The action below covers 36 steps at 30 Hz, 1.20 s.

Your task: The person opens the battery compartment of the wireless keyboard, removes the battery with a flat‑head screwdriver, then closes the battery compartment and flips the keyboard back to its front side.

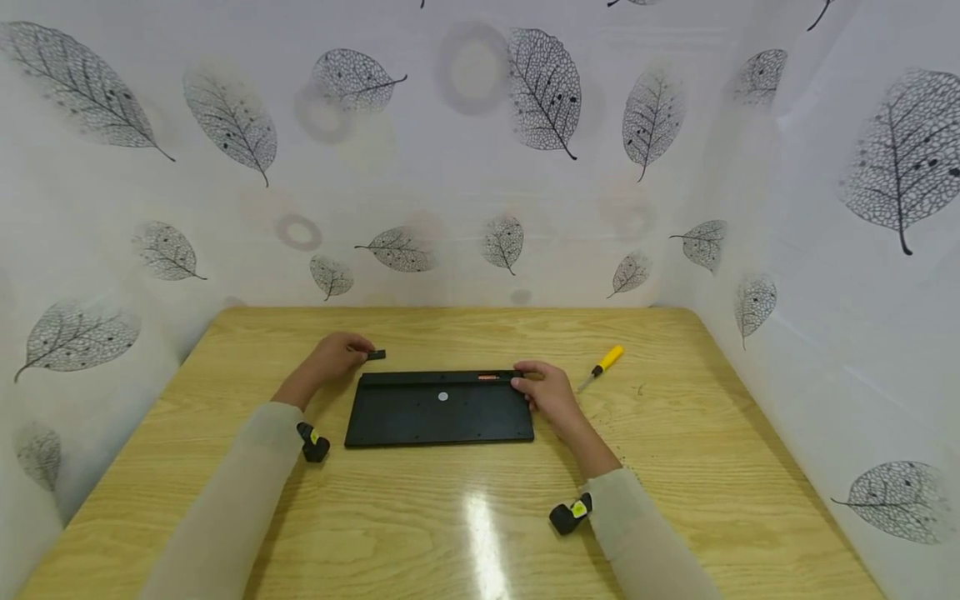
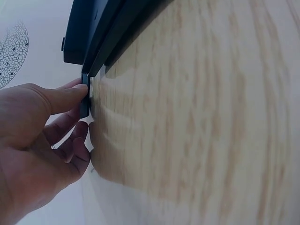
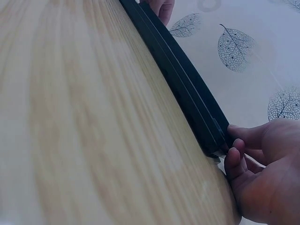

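A black keyboard point(image 1: 405, 421) lies face down on the table, its back edge raised in a ridge. In the ridge's right part an opened battery slot shows an orange battery point(image 1: 487, 377). My left hand point(image 1: 335, 357) pinches a small black battery cover point(image 1: 377, 354) just behind the keyboard's back left corner. In the left wrist view, thumb and fingers hold this cover point(image 2: 85, 108) by its sides, close to the table. My right hand point(image 1: 550, 392) grips the keyboard's back right corner, thumb and fingers around its end; the right wrist view shows the keyboard point(image 3: 180, 89) edge-on.
A screwdriver point(image 1: 609, 358) with a yellow handle lies to the right, behind my right hand. Small dark crumbs are scattered on the wooden table point(image 1: 420, 517) near my right forearm. Leaf-printed white cloth point(image 1: 450, 183) hangs around the table's back and sides.
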Tool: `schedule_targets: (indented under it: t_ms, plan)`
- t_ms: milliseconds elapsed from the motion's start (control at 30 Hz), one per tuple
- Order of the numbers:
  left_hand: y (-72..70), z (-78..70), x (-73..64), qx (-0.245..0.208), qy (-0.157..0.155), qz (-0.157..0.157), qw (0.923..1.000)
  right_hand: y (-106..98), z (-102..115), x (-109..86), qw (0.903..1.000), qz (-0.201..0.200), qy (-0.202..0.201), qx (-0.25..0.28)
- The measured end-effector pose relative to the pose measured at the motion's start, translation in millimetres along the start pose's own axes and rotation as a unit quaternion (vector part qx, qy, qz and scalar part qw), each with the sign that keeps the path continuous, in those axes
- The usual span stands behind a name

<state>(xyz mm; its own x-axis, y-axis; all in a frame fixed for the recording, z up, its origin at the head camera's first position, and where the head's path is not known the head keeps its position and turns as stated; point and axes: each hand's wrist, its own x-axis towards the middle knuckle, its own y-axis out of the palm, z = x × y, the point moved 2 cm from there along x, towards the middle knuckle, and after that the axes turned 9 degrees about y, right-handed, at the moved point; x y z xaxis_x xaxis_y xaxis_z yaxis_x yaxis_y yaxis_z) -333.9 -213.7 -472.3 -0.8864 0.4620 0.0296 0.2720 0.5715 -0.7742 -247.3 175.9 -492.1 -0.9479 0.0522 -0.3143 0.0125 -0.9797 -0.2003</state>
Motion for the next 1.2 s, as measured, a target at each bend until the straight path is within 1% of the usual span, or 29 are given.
schedule_targets:
  t_ms: [233,367,533,700,833,933,1067,1200]
  plan:
    - [-0.8,0.8,0.7,-0.004,0.001,0.002,1.0000,-0.7,-0.8,1.1,1.0000,0.003,0.000,0.003]
    - [-0.4,3.2,-0.1,-0.002,-0.005,-0.004,1.0000,-0.2,-0.6,0.8,1.0000,0.004,-0.001,0.004]
    - [-0.6,-1.8,-2.2,-0.007,-0.005,-0.013,0.9999,0.5,0.8,0.8,1.0000,0.002,-0.007,0.003]
    - [2.0,-10.1,-2.9,-0.026,0.006,-0.024,0.9994,0.0,1.0,0.7,1.0000,0.004,-0.004,0.004]
    - [7.4,-18.9,-2.3,-0.028,0.017,-0.032,0.9990,-1.1,0.8,-0.1,0.9999,0.009,-0.003,0.005]
    - [13.5,-26.8,-2.4,-0.039,0.019,-0.037,0.9984,-1.7,0.2,-0.4,0.9999,0.010,-0.003,0.004]
    - [23.0,-39.2,-3.3,-0.056,0.025,-0.036,0.9975,-1.7,-1.0,0.9,0.9999,0.012,0.000,0.006]
    - [31.9,-52.5,-2.7,-0.062,0.031,-0.032,0.9971,-1.9,-2.2,2.9,0.9998,0.015,0.003,0.009]
